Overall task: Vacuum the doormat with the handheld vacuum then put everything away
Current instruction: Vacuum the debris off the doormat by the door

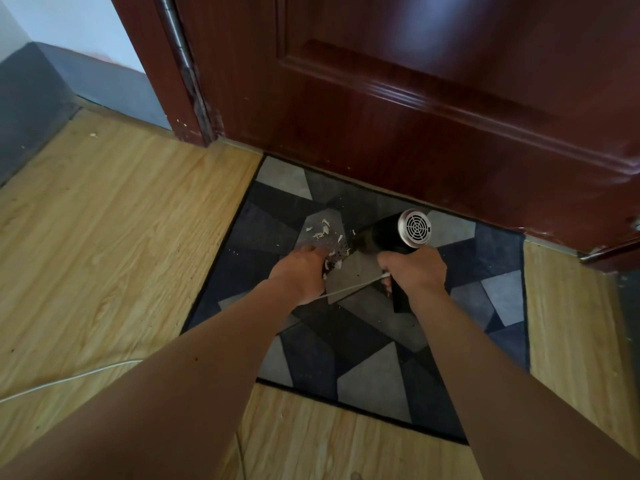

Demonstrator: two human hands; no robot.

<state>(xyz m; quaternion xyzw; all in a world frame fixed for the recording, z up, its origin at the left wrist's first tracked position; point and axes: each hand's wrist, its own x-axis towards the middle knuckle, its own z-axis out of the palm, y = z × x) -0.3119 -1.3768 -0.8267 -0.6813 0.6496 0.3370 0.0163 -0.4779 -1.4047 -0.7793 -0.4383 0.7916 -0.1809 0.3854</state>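
Patterned doormat [374, 375], vacuum [391, 233] body just above right hand [414, 271] grip

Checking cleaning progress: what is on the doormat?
White scraps and dark crumbs lie on the doormat by the left hand; anything under that hand or the vacuum is hidden.

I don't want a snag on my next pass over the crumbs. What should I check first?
1. Grip: the right hand holds the vacuum by its handle, ok.
2. Aim: the nozzle faces the debris, ok.
3. Path: not ok, the left hand rests on the doormat beside the debris.
4. Snag: not ok, the cord runs under the left forearm.
5. Mat: the doormat lies flat, ok.
6. Power: cannot tell.
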